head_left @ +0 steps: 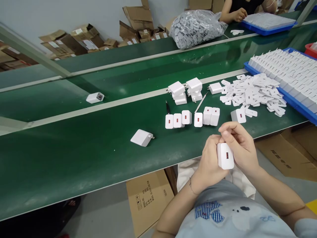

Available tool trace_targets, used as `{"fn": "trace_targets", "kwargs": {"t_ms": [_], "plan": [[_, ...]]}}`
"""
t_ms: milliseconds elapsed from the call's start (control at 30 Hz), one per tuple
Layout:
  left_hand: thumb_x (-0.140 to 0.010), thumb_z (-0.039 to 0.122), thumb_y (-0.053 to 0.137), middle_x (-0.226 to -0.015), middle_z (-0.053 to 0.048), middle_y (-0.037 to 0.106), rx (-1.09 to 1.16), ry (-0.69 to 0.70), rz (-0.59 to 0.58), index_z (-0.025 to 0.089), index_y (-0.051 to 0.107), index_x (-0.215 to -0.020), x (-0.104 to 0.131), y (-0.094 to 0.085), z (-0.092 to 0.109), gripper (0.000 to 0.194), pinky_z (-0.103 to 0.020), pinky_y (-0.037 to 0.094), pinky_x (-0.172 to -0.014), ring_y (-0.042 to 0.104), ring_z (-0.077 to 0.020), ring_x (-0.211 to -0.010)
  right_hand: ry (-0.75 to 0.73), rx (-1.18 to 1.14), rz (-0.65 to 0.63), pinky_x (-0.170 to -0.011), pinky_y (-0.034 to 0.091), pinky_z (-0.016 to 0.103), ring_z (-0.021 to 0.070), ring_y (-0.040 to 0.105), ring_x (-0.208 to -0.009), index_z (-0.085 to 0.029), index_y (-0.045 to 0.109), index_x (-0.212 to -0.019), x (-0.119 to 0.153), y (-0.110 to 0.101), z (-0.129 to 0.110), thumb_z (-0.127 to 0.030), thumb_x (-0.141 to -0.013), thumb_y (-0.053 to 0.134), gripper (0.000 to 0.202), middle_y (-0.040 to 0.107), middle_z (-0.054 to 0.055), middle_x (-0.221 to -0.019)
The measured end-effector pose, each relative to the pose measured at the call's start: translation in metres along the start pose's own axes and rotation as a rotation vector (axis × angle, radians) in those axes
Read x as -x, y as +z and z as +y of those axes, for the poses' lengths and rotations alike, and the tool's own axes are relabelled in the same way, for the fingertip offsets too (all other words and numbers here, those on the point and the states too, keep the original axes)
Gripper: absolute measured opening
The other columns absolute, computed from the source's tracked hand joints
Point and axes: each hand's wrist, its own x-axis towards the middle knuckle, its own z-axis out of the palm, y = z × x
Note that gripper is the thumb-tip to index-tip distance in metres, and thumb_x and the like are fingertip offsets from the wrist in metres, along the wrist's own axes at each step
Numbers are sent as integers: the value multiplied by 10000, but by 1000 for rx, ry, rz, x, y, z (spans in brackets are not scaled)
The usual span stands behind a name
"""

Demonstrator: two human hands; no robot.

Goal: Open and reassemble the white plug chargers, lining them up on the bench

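My left hand (209,162) is wrapped around a white USB wall charger (226,157), whose face with a dark reddish port points toward me. Close against its far right side, my right hand (241,147) has its thumb and fingers bent together; anything between those fingertips is hidden. Just beyond my hands stands another charger (238,115). Several more chargers (177,120) form a row on the green bench, ports facing me. Behind them, stacked chargers (177,89) lie with their prongs to the left. A loose pile of flat white cover plates (252,92) spreads to the right.
A blue tray (300,107) of white parts borders the right side. One charger (141,138) lies apart at left, another housing (95,97) on the sunken belt. A pen-like tool (201,102) rests among the chargers. Across sits a person (234,15) beside a bulging plastic bag (195,28).
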Motion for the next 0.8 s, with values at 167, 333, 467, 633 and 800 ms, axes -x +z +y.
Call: {"fn": "trace_targets", "kwargs": {"t_ms": [167,333,467,633,800], "plan": [[-773,130,585,-1036,-52,544,40,-47,23,240,397,-1126,2,-5,0,415,-355,492,-759,582,-205,-906,-77,38,-87,-652,481,214,107,556,-748,-236,608,-988,5,-2,1,-253,-888,603,102,571,-4,-816],[-755,145,567,-942,-28,528,25,-131,10,229,403,-1062,4,-7,2,359,-331,477,-713,569,-189,-833,-35,43,-197,-777,482,201,94,542,-854,-265,599,-1057,11,-3,1,-216,-924,553,149,547,2,-911],[-760,184,564,-922,-19,547,71,-195,12,225,392,-1021,7,-13,1,315,-284,460,-642,570,-160,-762,-18,94,-326,-858,493,249,123,551,-979,-296,576,-1153,10,-13,1,-214,-944,512,234,575,19,-1033],[-708,168,531,-798,7,564,-145,-173,-82,211,440,-960,9,-34,5,272,-271,428,-600,554,-155,-685,-82,415,-568,-872,519,299,159,587,-1017,-274,576,-1166,-8,-26,-15,-194,-902,556,277,615,32,-1104],[-741,174,492,-799,-17,597,-476,-104,-93,190,474,-941,12,-50,15,201,-271,408,-569,563,-167,-678,-198,683,-739,-723,548,259,153,616,-915,-241,625,-1093,-22,-25,-30,-223,-909,541,203,643,44,-1025]]}}
